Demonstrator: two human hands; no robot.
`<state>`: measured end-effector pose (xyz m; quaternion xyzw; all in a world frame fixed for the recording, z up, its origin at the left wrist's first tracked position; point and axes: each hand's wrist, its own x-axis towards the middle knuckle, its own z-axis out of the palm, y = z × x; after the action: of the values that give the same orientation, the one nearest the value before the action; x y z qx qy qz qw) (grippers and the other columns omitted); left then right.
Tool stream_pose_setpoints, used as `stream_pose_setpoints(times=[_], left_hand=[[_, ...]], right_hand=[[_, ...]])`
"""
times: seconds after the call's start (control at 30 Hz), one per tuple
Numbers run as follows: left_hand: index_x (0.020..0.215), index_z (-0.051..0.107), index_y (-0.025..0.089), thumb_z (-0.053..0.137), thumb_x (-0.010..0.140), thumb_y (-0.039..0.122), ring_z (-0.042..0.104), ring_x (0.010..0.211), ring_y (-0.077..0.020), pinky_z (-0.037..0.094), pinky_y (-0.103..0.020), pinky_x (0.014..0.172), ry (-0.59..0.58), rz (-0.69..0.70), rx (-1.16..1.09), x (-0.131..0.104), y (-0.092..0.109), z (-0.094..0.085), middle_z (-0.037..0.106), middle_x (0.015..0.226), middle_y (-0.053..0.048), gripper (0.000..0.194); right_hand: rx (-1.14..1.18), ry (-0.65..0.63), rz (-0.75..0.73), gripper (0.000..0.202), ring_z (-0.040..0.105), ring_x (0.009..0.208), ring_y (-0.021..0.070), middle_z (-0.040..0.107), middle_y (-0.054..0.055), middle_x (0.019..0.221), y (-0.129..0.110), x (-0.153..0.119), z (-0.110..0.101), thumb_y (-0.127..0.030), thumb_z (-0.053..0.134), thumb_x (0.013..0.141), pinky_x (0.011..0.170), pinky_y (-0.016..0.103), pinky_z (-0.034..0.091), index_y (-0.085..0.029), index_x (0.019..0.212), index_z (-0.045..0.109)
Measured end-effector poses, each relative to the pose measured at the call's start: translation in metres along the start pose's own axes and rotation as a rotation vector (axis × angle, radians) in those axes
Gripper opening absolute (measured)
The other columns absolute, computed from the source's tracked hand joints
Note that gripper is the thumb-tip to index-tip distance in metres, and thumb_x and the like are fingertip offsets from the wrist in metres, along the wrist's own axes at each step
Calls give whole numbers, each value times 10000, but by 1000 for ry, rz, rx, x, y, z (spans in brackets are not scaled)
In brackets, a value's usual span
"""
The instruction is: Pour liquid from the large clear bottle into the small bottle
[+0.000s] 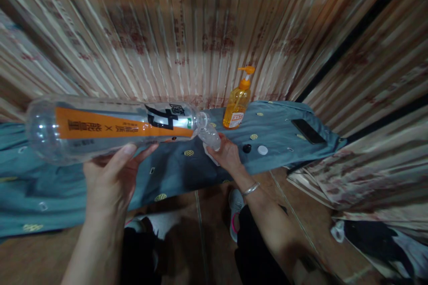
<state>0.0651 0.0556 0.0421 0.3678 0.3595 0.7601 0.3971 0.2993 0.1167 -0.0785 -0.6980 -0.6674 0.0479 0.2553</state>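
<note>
My left hand (115,173) is closed around the lower side of a large clear plastic bottle (110,129) with an orange label, held on its side and tilted little. Its uncapped neck points right. My right hand (227,153) grips a small clear plastic bottle (210,136), held at a slant. The small bottle's upper end meets the large bottle's mouth; whether they touch, I cannot tell. Something white shows under my right fingers, mostly hidden. Close by on the cloth lie a black cap (247,148) and a white cap (262,150).
A pump bottle (236,104) of yellow liquid stands at the back of the teal cloth (187,171). A dark phone (308,131) lies to the right. Pleated curtains (200,31) hang behind and at the right. My feet are on the tiled floor (214,213).
</note>
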Motion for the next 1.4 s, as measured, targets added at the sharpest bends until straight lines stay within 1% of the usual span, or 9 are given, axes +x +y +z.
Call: stream_pose_setpoints(times=[0.2, 0.4, 0.53, 0.7, 0.87, 1.0, 1.1, 1.27, 1.4], left_hand=[[978, 802, 362, 999, 511, 165, 774, 750, -198, 744, -403, 686, 12, -1, 2, -1, 0, 1, 778, 737, 77, 543], [948, 806, 339, 1017, 503, 202, 764, 746, -183, 748, -408, 691, 15, -8, 5, -1, -1, -1, 834, 864, 48, 512], [871, 800, 331, 1032, 486, 221, 746, 730, -166, 751, -405, 686, 14, -15, -2, 0, -1, -2, 820, 824, 63, 463], [808, 791, 315, 1036, 479, 216, 738, 714, -163, 750, -394, 680, 13, -13, 2, -1, 0, 1, 790, 763, 65, 422], [842, 794, 319, 1031, 495, 223, 757, 739, -180, 749, -403, 690, 11, -1, 8, -1, 0, 1, 777, 735, 73, 431], [894, 799, 326, 1009, 530, 224, 779, 786, -207, 739, -402, 699, 2, 8, 21, -1, -1, 0, 815, 812, 47, 433], [844, 782, 303, 1002, 546, 229, 784, 814, -219, 733, -409, 708, -3, 5, 30, 0, -1, -1, 833, 872, 25, 377], [800, 747, 296, 1031, 511, 228, 732, 706, -172, 739, -416, 698, -4, 2, 20, 0, 0, -1, 754, 700, 84, 411], [910, 783, 317, 1036, 519, 235, 738, 703, -168, 742, -402, 706, -1, -4, 6, -1, 0, 1, 790, 760, 71, 473]], right_hand=[[-1, 22, -9, 523, 793, 1076, 273, 820, 147, 1159, 1, 0, 3, -375, 781, 888, 953, 333, 587, -141, 1330, 629], [36, 29, -2, 542, 785, 1090, 277, 814, 162, 1186, 3, -1, 5, -366, 794, 881, 962, 354, 585, -153, 1348, 620], [40, 35, -10, 532, 784, 1068, 280, 816, 159, 1165, 4, -1, 5, -368, 800, 878, 943, 375, 594, -165, 1339, 628], [-2, 30, 0, 522, 791, 1067, 273, 815, 153, 1159, 2, -1, 5, -364, 793, 890, 939, 350, 595, -155, 1340, 633], [-11, 25, -5, 513, 793, 1050, 273, 819, 149, 1140, 1, -1, 4, -375, 775, 896, 916, 329, 588, -147, 1333, 631], [-22, 16, 1, 529, 792, 1046, 272, 821, 145, 1127, 2, -1, 4, -385, 766, 895, 913, 326, 582, -142, 1341, 621], [0, 7, -1, 520, 791, 1062, 279, 821, 147, 1145, 2, -1, 3, -384, 759, 899, 918, 331, 585, -142, 1339, 622], [15, 2, 2, 538, 793, 1079, 286, 818, 157, 1167, 2, 0, 2, -373, 774, 894, 929, 336, 594, -130, 1349, 621], [8, 10, 8, 529, 793, 1092, 282, 818, 153, 1171, 0, -1, 1, -363, 782, 893, 954, 339, 596, -136, 1344, 625]])
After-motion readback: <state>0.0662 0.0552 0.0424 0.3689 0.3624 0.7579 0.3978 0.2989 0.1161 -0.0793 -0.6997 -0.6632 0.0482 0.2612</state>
